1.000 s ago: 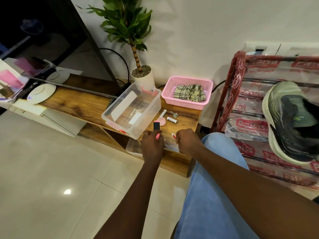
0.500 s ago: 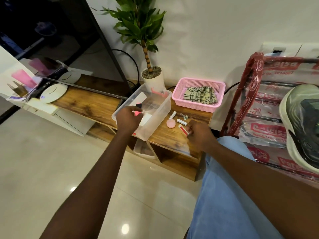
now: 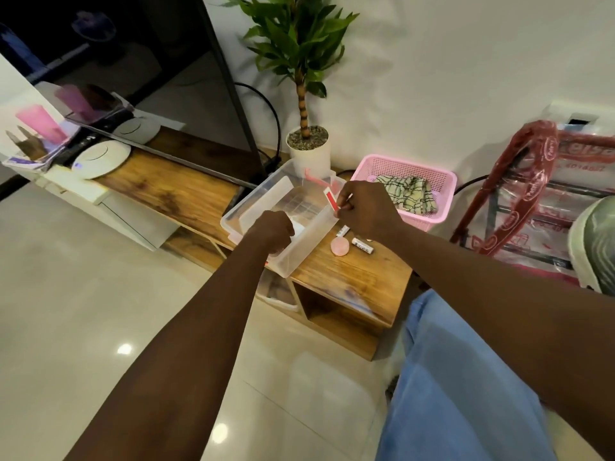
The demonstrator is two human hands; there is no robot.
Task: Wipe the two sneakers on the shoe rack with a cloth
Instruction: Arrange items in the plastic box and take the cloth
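Red-and-white strip (image 3: 330, 198) being pinched by right hand (image 3: 364, 212) above clear bin (image 3: 293, 261). Left hand (image 3: 273, 231) being held curled inside bin; grip contents cannot be told. Cloth (image 3: 407, 194) lying untouched in pink basket (image 3: 420, 221), near shoe rack (image 3: 539, 144) bearing sneaker (image 3: 595, 241). Risks: bin, seemingly overhanging cabinet (image 3: 349, 277) edge, being tipped by left-hand pressure; strip being dropped outside bin.

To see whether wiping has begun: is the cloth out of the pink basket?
No, the cloth lies crumpled inside the pink basket.

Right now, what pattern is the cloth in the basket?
Cloth: pale with dark plaid lines, head view.
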